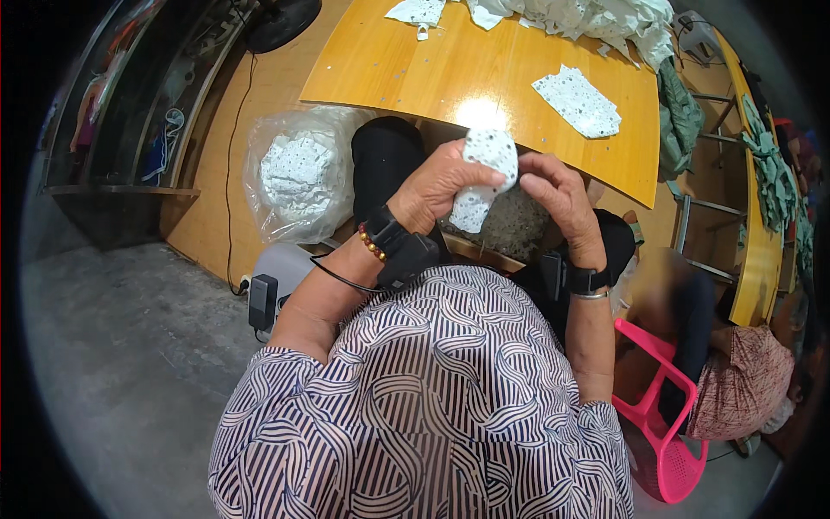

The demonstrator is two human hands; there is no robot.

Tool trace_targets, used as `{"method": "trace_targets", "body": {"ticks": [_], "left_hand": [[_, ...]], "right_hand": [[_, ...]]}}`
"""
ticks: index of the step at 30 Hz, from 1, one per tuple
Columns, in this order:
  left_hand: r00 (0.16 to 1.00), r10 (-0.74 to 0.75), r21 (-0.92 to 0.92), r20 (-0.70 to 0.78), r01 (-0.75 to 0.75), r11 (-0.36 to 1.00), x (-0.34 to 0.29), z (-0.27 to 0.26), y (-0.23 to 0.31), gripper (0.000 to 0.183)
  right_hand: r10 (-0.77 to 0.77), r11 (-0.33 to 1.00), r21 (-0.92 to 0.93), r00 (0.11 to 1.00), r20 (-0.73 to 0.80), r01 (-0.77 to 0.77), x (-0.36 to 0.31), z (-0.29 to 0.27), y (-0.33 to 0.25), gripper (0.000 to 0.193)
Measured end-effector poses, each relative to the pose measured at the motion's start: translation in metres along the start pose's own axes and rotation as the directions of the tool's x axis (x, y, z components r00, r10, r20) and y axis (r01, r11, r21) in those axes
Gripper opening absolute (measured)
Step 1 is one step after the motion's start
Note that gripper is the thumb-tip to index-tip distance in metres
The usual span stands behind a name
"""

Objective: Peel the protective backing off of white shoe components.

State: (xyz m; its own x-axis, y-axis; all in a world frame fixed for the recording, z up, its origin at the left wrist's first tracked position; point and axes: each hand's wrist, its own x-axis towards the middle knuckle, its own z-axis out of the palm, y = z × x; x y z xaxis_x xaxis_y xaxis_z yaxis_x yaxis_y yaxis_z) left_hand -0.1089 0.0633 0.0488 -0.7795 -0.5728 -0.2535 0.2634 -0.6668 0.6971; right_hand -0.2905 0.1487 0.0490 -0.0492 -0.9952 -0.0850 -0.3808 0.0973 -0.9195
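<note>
Both hands are up in front of the chest, the left hand (439, 183) and right hand (560, 197) each with its grip pinched on a speckled white fabric piece (484, 173), held just short of the wooden bench (450, 78) where another such piece (577, 102) lies flat.

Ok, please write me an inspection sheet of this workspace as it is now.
Surface: wooden table, mostly bare near the person.
Job's things: white speckled fabric piece held by left hand and right hand.
Clutter: one speckled piece on the table; pale fabric heap at the far edge; plastic bag of pieces on the floor.
Fingers: both hands closed on the piece.
Cables: black cable running to a floor plug.
Surroundings: pink chair; another person seated right.
</note>
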Motion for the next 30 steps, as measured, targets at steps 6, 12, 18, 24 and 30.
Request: {"method": "trace_targets", "body": {"ticks": [6, 12, 18, 24, 30], "left_hand": [[0.981, -0.163, 0.291, 0.107, 0.126, 0.948, -0.002, 0.002, -0.006, 0.036], [0.994, -0.094, 0.043, 0.048, 0.092, 0.995, -0.001, -0.010, -0.010, 0.024], [0.998, -0.052, 0.067, 0.033, 0.050, 0.996, -0.003, -0.007, -0.006, 0.021], [0.994, -0.109, 0.217, 0.007, 0.105, 0.970, -0.003, -0.007, -0.011, 0.018], [0.986, -0.079, -0.156, 0.147, 0.102, 0.982, -0.004, -0.012, -0.008, 0.022]], "right_hand": [[0.122, 0.716, 0.689, 0.992, 0.040, -0.116, 0.012, 0.020, 0.006, 0.019], [0.043, 0.816, 0.578, 0.996, -0.078, 0.010, -0.001, 0.019, 0.005, 0.012], [0.212, 0.720, 0.662, 0.974, 0.076, -0.208, -0.002, 0.020, 0.002, 0.013], [0.034, 0.914, 0.407, 0.994, -0.106, 0.012, 0.010, 0.021, 0.014, 0.023], [-0.067, 0.753, -0.657, 0.997, -0.045, 0.021, 0.009, 0.019, 0.075, 0.023]]}}
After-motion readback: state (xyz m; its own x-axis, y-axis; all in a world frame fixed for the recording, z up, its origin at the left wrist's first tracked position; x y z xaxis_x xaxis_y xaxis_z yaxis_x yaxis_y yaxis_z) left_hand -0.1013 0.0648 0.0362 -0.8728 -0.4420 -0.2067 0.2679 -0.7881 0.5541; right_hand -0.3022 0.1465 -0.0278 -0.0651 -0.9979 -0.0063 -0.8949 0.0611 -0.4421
